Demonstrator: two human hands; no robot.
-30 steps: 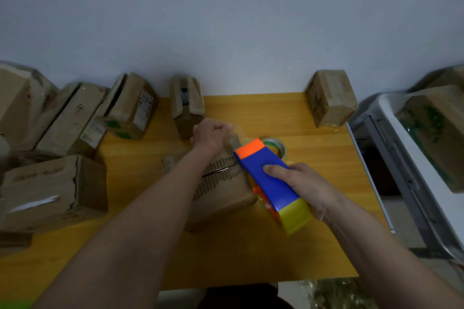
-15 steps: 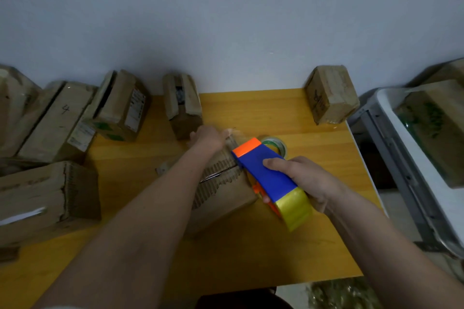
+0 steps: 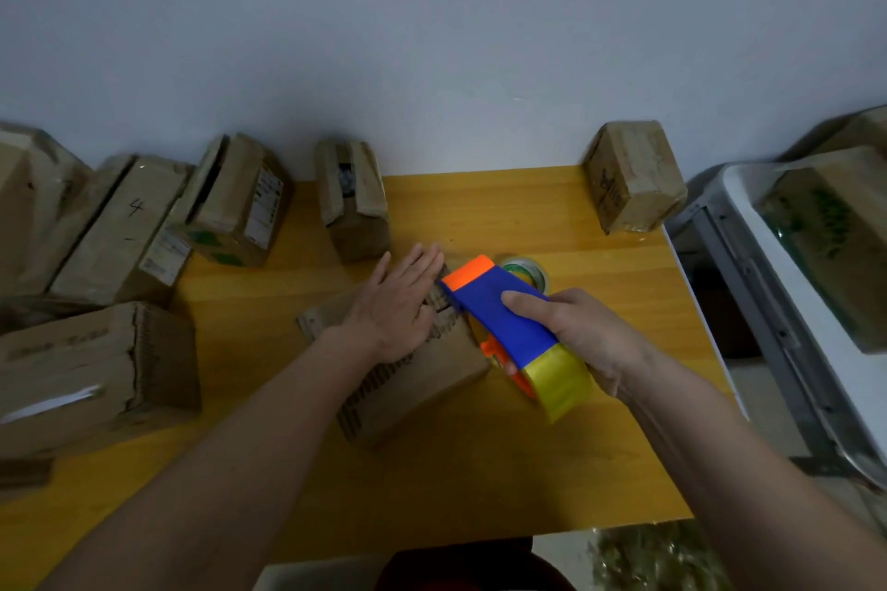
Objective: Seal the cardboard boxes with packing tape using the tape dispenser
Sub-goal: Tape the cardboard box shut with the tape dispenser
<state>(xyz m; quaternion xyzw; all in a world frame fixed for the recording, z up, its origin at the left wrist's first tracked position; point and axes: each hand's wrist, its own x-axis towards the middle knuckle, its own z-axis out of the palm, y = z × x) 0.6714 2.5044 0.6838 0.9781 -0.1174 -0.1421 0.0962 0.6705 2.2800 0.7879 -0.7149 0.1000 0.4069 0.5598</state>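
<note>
Left hand (image 3: 401, 302) lies flat, fingers straight and together, pressing on the top of the cardboard box (image 3: 408, 365) in the middle of the frame, on the wooden table (image 3: 528, 470). Right hand (image 3: 576, 336) is just to the right of it, its fingers curled around the tape dispenser (image 3: 513, 326), which is blue with an orange front end and a yellow back end; the orange end touches the upper right edge of the box, close to the fingertips of the left hand. A spare roll of tape (image 3: 528, 269) lies on the table just behind the dispenser. Near the upper right corner of the table stands a small box (image 3: 633, 175), well apart from the hands. Another box (image 3: 353, 197) stands at the upper middle, its top flaps partly open, and several more boxes (image 3: 144, 226) are lined along the left side of the frame. At the right edge, a white tray (image 3: 777, 264) holds one more box (image 3: 835, 245)
</note>
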